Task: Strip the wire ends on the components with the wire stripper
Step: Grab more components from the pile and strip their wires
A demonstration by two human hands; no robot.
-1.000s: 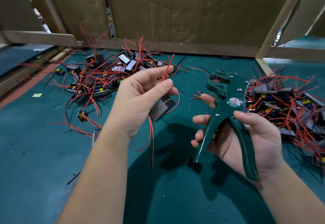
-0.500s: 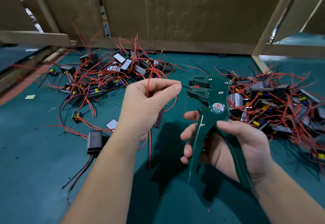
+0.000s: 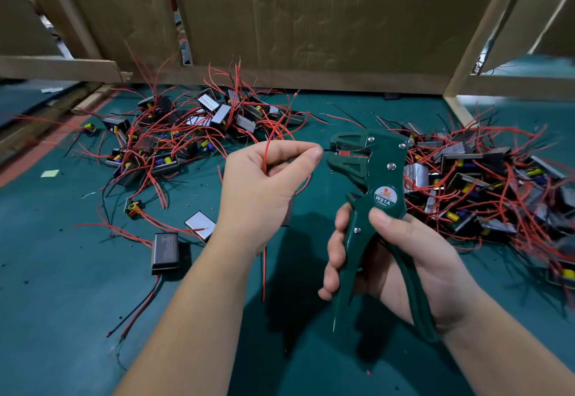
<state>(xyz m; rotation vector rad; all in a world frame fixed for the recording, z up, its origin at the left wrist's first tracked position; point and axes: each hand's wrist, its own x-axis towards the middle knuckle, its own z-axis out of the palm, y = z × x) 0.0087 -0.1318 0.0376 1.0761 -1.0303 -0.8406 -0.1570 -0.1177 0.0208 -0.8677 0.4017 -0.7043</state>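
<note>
Head view: the left hand (image 3: 267, 184), centre of the frame, is closed in a pinch, thumb and forefinger tips pressed on a short dark wire end (image 3: 326, 149) that reaches right into the nose of the wire stripper (image 3: 367, 171). A red wire (image 3: 267, 150) loops up over that hand's fingers and another length hangs below the wrist. A dark component edge (image 3: 287, 212) shows under the palm; how it is held cannot be told.

The right hand (image 3: 404, 258), lower right of centre, is wrapped round the stripper's green handles, thumb just under the round W01A label, with the tool's head pointing up and left.

On the green mat (image 3: 62, 318), a heap of components (image 3: 186, 128) with tangled red leads lies at upper left and a second heap (image 3: 482, 178) at right. A lone black component (image 3: 165, 251) and a silver one (image 3: 200, 226) lie left of the left forearm. Cardboard panels (image 3: 311, 22) close off the back.
</note>
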